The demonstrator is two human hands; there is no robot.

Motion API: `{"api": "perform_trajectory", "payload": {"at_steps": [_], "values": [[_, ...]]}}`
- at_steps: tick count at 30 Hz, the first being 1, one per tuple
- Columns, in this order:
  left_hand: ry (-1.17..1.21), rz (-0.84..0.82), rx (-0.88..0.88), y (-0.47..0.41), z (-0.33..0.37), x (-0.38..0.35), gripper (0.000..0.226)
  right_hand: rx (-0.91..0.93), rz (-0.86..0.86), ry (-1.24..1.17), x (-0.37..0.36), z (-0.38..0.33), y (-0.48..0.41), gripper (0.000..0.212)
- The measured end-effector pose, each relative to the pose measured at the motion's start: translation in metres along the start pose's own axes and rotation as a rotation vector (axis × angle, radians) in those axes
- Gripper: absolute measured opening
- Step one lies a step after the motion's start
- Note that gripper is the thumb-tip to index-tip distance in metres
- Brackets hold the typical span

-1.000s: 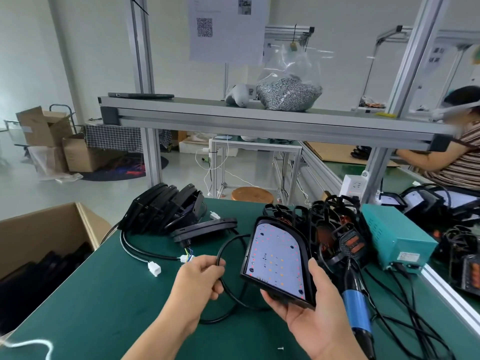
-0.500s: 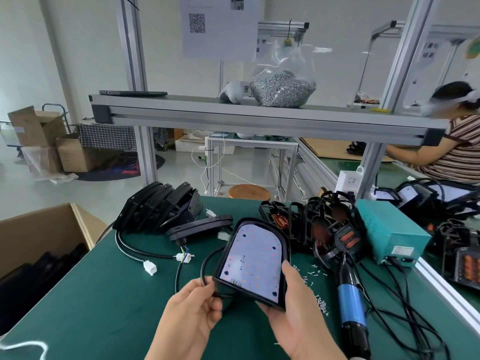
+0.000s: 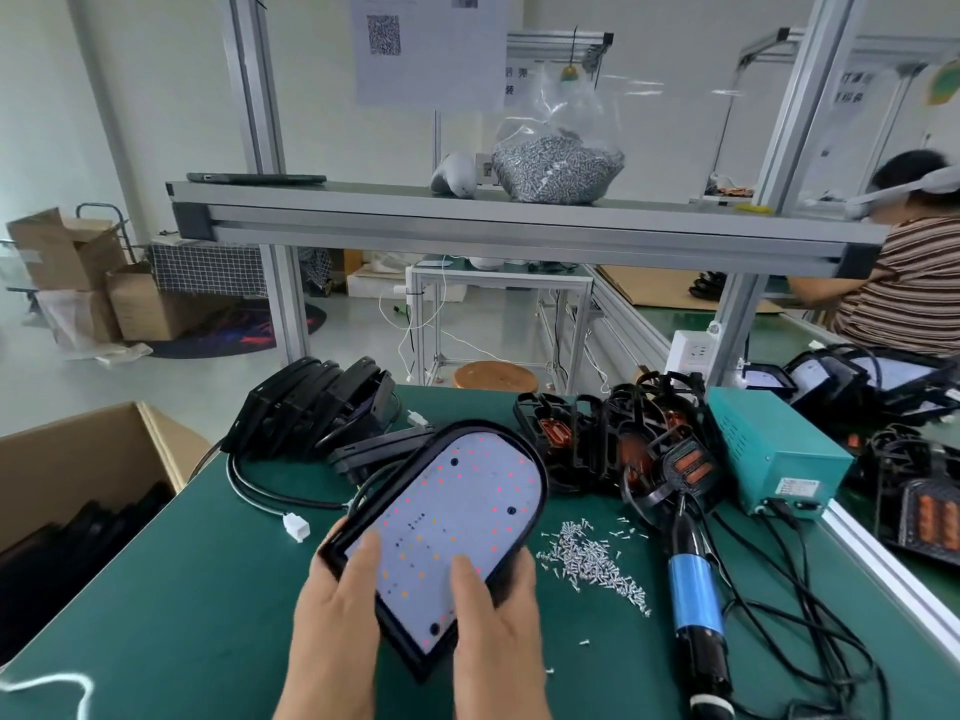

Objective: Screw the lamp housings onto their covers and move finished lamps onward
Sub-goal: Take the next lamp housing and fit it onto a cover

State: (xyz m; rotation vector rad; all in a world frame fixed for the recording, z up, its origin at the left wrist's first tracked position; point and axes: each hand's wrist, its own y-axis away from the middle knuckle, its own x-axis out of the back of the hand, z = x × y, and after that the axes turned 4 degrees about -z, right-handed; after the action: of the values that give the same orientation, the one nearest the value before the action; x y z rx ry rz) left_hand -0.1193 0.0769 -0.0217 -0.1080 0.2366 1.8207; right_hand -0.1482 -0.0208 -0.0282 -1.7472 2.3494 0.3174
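I hold a black lamp housing with a white LED panel (image 3: 457, 517) face up above the green table (image 3: 171, 605). My left hand (image 3: 337, 610) grips its lower left edge, thumb on the panel. My right hand (image 3: 493, 621) grips the lower right edge, thumb also on the panel. A stack of black covers (image 3: 311, 407) lies at the back left, one flat piece (image 3: 379, 449) beside it. Housings with orange coils (image 3: 613, 439) are piled at the back right. Loose screws (image 3: 592, 558) lie right of my hands, next to the blue electric screwdriver (image 3: 696, 605).
A teal power box (image 3: 774, 454) with cables sits at the right. An open cardboard box (image 3: 78, 480) stands left of the table. A black cable with a white plug (image 3: 296, 527) crosses the table. A screw bag (image 3: 556, 168) rests on the shelf. Another person (image 3: 904, 283) works at far right.
My left hand let go of the cable and took the lamp's left edge. The lamp came down and toward me, now flatter, held in both hands. The screws came into view.
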Motion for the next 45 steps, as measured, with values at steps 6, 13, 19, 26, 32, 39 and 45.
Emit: {"api": "perform_trajectory", "payload": {"at_steps": [6,13,19,26,32,39,45], "values": [[-0.186,-0.323,0.137,-0.023,0.016,0.036,0.018,-0.143,-0.203,-0.247,0.038,-0.025,-0.018,0.04],[-0.279,-0.317,0.071,-0.014,0.007,0.035,0.015,-0.167,-0.198,-0.088,0.06,-0.033,-0.03,0.027],[-0.249,-0.551,0.211,-0.015,0.01,0.044,0.031,-0.16,-0.348,0.162,0.081,-0.058,-0.048,0.03],[-0.452,-1.016,0.244,-0.02,0.03,0.044,0.056,-0.334,-0.622,0.384,0.084,-0.082,-0.083,0.027],[-0.472,-0.782,0.174,-0.031,0.028,0.026,0.065,-0.415,-0.761,0.52,0.073,-0.081,-0.097,0.023],[-0.829,-0.827,-0.162,-0.049,0.035,-0.002,0.068,-0.455,-0.907,0.699,0.042,-0.091,-0.107,0.017],[-0.802,-0.556,-0.203,-0.051,0.029,-0.005,0.046,-0.236,-0.738,0.855,0.027,-0.098,-0.115,0.02]]}}
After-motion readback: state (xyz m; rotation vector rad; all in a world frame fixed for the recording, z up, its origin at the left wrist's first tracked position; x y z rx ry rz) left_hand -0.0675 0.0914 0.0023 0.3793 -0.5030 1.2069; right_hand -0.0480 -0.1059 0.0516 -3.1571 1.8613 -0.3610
